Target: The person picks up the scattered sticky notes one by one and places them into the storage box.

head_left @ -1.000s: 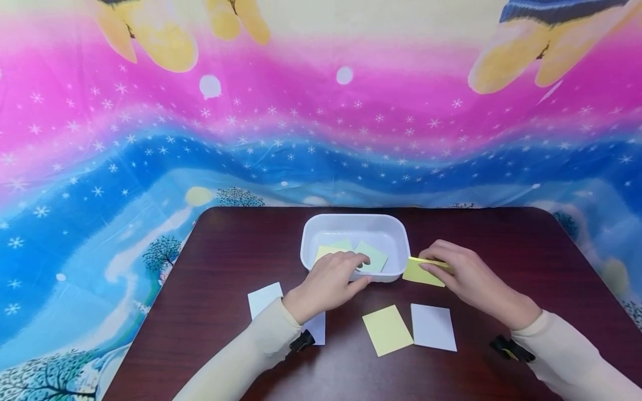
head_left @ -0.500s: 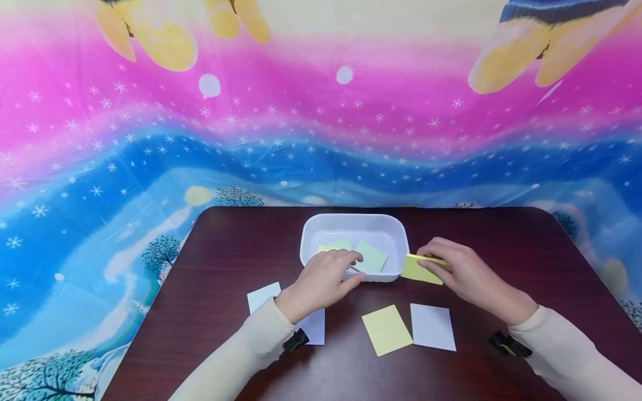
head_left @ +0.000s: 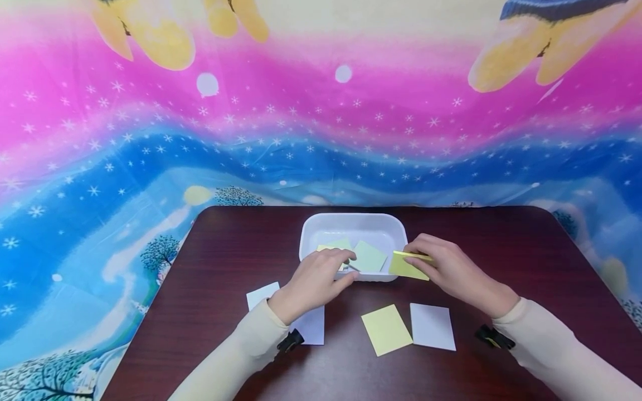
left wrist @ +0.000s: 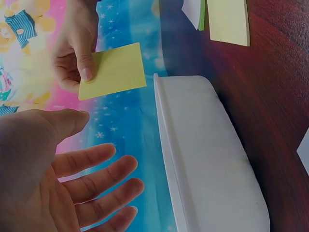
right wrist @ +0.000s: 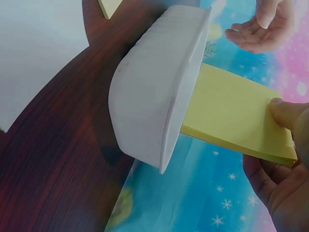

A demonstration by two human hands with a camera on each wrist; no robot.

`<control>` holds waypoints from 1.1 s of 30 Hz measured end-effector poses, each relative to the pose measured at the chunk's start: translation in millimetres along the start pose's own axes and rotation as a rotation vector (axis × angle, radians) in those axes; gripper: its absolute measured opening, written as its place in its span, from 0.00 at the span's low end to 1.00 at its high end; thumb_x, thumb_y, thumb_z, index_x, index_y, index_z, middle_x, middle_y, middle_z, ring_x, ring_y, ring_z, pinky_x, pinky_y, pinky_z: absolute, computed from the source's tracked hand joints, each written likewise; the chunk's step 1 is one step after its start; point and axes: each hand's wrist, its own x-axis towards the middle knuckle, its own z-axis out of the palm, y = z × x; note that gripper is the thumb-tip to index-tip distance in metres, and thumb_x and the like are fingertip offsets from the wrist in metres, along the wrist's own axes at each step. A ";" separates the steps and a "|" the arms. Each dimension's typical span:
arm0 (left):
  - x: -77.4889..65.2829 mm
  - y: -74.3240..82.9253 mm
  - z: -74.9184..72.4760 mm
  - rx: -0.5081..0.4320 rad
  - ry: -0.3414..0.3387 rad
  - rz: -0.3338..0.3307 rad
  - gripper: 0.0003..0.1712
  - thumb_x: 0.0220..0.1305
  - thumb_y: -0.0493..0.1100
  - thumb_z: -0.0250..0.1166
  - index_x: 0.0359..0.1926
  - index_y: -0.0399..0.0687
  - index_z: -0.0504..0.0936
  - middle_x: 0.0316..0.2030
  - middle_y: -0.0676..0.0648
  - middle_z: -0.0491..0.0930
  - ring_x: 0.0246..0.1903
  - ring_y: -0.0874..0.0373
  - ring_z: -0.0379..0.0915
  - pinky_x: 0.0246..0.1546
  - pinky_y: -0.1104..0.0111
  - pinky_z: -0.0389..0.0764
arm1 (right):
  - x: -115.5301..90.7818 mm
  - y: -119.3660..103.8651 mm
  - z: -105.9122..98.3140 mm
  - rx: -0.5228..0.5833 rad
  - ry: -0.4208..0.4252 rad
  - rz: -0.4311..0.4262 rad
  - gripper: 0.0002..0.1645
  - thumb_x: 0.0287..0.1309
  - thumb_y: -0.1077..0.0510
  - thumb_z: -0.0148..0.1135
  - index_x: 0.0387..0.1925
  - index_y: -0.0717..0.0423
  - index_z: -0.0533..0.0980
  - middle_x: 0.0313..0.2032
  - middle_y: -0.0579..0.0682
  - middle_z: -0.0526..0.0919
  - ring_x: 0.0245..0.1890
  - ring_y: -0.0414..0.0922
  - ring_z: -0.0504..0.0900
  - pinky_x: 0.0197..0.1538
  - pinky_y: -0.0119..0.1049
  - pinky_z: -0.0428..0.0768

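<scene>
My right hand (head_left: 451, 273) pinches a yellow sticky note pad (head_left: 408, 266) between thumb and fingers at the right end of the white plastic tub (head_left: 353, 219). In the right wrist view the pad (right wrist: 231, 106) shows its thick edge and reaches over the tub's rim. My left hand (head_left: 313, 281) hovers over the tub's front left rim, its fingers apart and holding nothing in the left wrist view. Inside the tub lie a pale green note pad (head_left: 370, 257) and yellow and green ones partly hidden behind the left hand.
On the dark wooden table (head_left: 241, 239), a pale yellow pad (head_left: 386, 329) and a white pad (head_left: 433, 327) lie in front of the tub. Two more pale pads, one of them bluish-white (head_left: 312, 327), lie partly under the left forearm. A printed cloth (head_left: 311, 100) hangs behind.
My right hand has moved left with the yellow sticky note pad, from beside the tub to over its right rim. My left hand has drifted slightly left.
</scene>
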 end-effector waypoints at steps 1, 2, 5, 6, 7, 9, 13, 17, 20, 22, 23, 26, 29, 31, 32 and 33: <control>-0.4 -0.4 -0.5 -0.002 0.002 -0.004 0.23 0.64 0.57 0.56 0.53 0.51 0.79 0.49 0.54 0.81 0.48 0.61 0.76 0.47 0.64 0.75 | 1.4 -0.2 0.6 0.001 -0.002 0.002 0.13 0.50 0.59 0.67 0.40 0.45 0.80 0.34 0.34 0.75 0.30 0.32 0.70 0.31 0.29 0.75; -0.7 -0.9 -1.0 -0.002 0.004 -0.007 0.22 0.63 0.57 0.56 0.53 0.51 0.79 0.49 0.54 0.81 0.48 0.61 0.76 0.47 0.64 0.75 | 2.7 -0.3 1.3 0.003 -0.004 0.006 0.13 0.50 0.59 0.67 0.40 0.45 0.80 0.34 0.33 0.75 0.30 0.32 0.70 0.31 0.29 0.75; -1.0 -2.0 -1.7 0.001 0.004 -0.008 0.22 0.64 0.57 0.56 0.52 0.52 0.79 0.48 0.54 0.81 0.48 0.61 0.76 0.46 0.64 0.75 | 5.9 0.2 3.0 -0.002 -0.002 -0.002 0.11 0.51 0.59 0.66 0.39 0.46 0.80 0.33 0.34 0.74 0.28 0.33 0.69 0.30 0.29 0.73; -1.1 -2.5 -1.7 0.002 0.005 -0.008 0.22 0.64 0.57 0.55 0.52 0.52 0.79 0.48 0.54 0.81 0.48 0.61 0.76 0.46 0.64 0.76 | 6.7 0.6 3.5 -0.005 0.000 -0.009 0.11 0.52 0.59 0.66 0.39 0.46 0.80 0.33 0.34 0.74 0.28 0.33 0.69 0.29 0.29 0.73; -1.3 -3.0 -1.7 0.003 0.004 -0.009 0.22 0.64 0.57 0.55 0.52 0.52 0.79 0.48 0.54 0.81 0.47 0.62 0.76 0.45 0.65 0.76 | 7.5 1.0 3.9 -0.008 0.002 -0.012 0.11 0.52 0.59 0.65 0.39 0.46 0.80 0.33 0.34 0.74 0.28 0.33 0.69 0.29 0.29 0.73; -1.9 -3.8 -1.8 0.002 0.004 -0.011 0.23 0.64 0.58 0.54 0.52 0.51 0.79 0.48 0.54 0.81 0.47 0.62 0.76 0.45 0.65 0.76 | 8.9 1.6 4.7 -0.008 0.007 -0.023 0.10 0.53 0.59 0.65 0.39 0.46 0.80 0.33 0.35 0.74 0.28 0.33 0.69 0.29 0.29 0.73; -3.6 -5.2 -3.1 -0.003 0.000 -0.029 0.23 0.65 0.58 0.54 0.52 0.51 0.79 0.48 0.54 0.81 0.46 0.62 0.76 0.43 0.65 0.77 | 12.2 2.5 5.4 -0.001 0.016 -0.027 0.11 0.52 0.58 0.66 0.39 0.46 0.80 0.33 0.35 0.74 0.29 0.32 0.70 0.30 0.29 0.75; -4.5 -6.9 -4.7 -0.009 -0.005 -0.046 0.23 0.65 0.58 0.54 0.53 0.51 0.79 0.47 0.53 0.82 0.44 0.62 0.77 0.40 0.65 0.77 | 15.7 3.6 6.2 0.000 0.019 -0.020 0.11 0.52 0.58 0.66 0.40 0.46 0.80 0.34 0.35 0.74 0.29 0.33 0.70 0.31 0.30 0.75; -4.4 -8.1 -5.3 -0.010 -0.005 -0.052 0.23 0.64 0.58 0.54 0.53 0.52 0.78 0.46 0.52 0.82 0.42 0.62 0.77 0.39 0.65 0.77 | 18.4 4.3 6.8 0.001 0.017 -0.011 0.11 0.53 0.58 0.65 0.40 0.46 0.80 0.33 0.35 0.74 0.29 0.33 0.70 0.30 0.30 0.74; -4.4 -8.9 -5.4 -0.010 0.000 -0.056 0.23 0.64 0.58 0.55 0.53 0.52 0.78 0.46 0.53 0.82 0.42 0.62 0.76 0.39 0.65 0.77 | 20.2 4.5 7.4 0.003 0.015 -0.006 0.10 0.53 0.58 0.65 0.40 0.46 0.80 0.33 0.35 0.74 0.28 0.33 0.70 0.30 0.30 0.74; -4.4 -9.4 -5.3 -0.009 0.003 -0.058 0.22 0.64 0.58 0.55 0.53 0.52 0.78 0.46 0.53 0.82 0.42 0.62 0.76 0.39 0.65 0.77 | 21.2 4.5 7.5 0.006 0.015 -0.005 0.10 0.53 0.58 0.65 0.40 0.46 0.80 0.33 0.35 0.74 0.28 0.34 0.70 0.29 0.30 0.73; -4.7 -11.0 -4.4 -0.010 0.009 -0.060 0.22 0.64 0.58 0.56 0.52 0.52 0.79 0.45 0.53 0.82 0.42 0.62 0.76 0.40 0.65 0.77 | 24.0 5.2 9.0 0.014 0.017 -0.004 0.10 0.54 0.58 0.64 0.40 0.46 0.80 0.33 0.35 0.74 0.28 0.34 0.69 0.29 0.30 0.73; -4.9 -12.6 -3.4 -0.004 0.010 -0.063 0.22 0.63 0.58 0.56 0.52 0.52 0.79 0.45 0.54 0.82 0.41 0.62 0.76 0.40 0.65 0.77 | 26.6 5.4 10.8 0.027 0.025 0.000 0.10 0.54 0.58 0.64 0.40 0.47 0.80 0.33 0.36 0.74 0.28 0.34 0.69 0.30 0.30 0.73; -5.0 -13.0 -3.6 -0.004 0.013 -0.065 0.22 0.63 0.58 0.56 0.52 0.52 0.79 0.44 0.54 0.82 0.41 0.63 0.76 0.40 0.65 0.77 | 28.3 5.8 12.2 0.035 0.026 0.001 0.10 0.54 0.58 0.64 0.40 0.47 0.80 0.33 0.36 0.74 0.29 0.34 0.70 0.30 0.30 0.74; -5.1 -13.2 -3.9 -0.005 0.015 -0.066 0.22 0.63 0.58 0.56 0.52 0.52 0.79 0.44 0.54 0.82 0.41 0.63 0.76 0.40 0.65 0.77 | 29.2 6.0 12.9 0.038 0.025 0.002 0.10 0.54 0.58 0.64 0.40 0.47 0.80 0.33 0.37 0.74 0.29 0.35 0.70 0.31 0.31 0.74; -5.1 -13.5 -4.2 -0.005 0.017 -0.068 0.22 0.63 0.58 0.56 0.52 0.52 0.79 0.44 0.54 0.82 0.41 0.63 0.76 0.40 0.65 0.77 | 30.0 6.1 13.7 0.041 0.025 0.004 0.10 0.54 0.58 0.64 0.41 0.48 0.80 0.33 0.37 0.74 0.29 0.35 0.70 0.31 0.31 0.74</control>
